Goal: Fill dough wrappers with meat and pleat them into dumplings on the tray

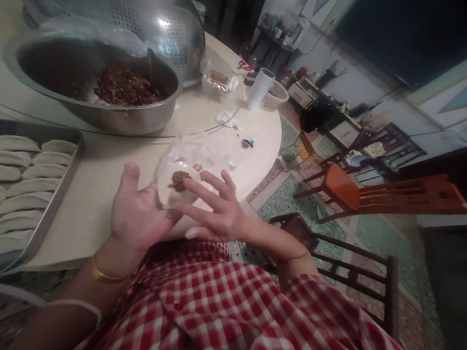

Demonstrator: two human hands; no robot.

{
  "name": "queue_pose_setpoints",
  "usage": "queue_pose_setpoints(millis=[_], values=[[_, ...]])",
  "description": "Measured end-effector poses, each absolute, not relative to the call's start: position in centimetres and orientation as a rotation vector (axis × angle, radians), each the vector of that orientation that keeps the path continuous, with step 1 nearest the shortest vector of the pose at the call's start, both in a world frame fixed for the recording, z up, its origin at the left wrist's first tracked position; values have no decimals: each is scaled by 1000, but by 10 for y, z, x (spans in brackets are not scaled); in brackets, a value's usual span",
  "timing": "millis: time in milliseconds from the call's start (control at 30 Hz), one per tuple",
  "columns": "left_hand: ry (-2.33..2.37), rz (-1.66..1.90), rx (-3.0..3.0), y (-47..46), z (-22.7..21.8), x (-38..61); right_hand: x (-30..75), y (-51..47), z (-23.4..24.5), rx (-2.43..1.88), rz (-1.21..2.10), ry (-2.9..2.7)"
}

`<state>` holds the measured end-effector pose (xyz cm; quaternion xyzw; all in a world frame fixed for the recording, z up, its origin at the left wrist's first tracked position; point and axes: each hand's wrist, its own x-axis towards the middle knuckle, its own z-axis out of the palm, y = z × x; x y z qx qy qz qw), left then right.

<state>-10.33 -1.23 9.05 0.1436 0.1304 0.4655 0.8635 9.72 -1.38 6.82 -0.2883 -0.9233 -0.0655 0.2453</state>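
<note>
My left hand (136,210) lies palm up over the table edge and holds a round dumpling wrapper (172,195) on its fingers. A small lump of dark filling (179,180) sits in the wrapper's middle. My right hand (215,212) reaches across from the right, fingers spread, with its fingertips touching the wrapper's near edge. A gold bangle (102,273) circles my left wrist.
A large steel bowl (79,109) of dark minced filling stands at the back, a steel colander (173,28) behind it. A metal tray (68,166) of folded dumplings is at left. Crumpled plastic (205,150) lies beyond my hands. Wooden chairs (373,194) stand at right.
</note>
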Motion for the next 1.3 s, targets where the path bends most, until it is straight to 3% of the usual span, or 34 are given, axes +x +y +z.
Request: queue_pose_setpoints(millis=[200,600,1300], values=[[336,1038,276,-15,102,-100,125,-6,47,-847,-344,-2278],[336,1019,297,-19,107,-90,127,14,25,-790,-149,-2417],[343,1017,338,-24,113,-90,119,35,42,-909,67,-2509]])
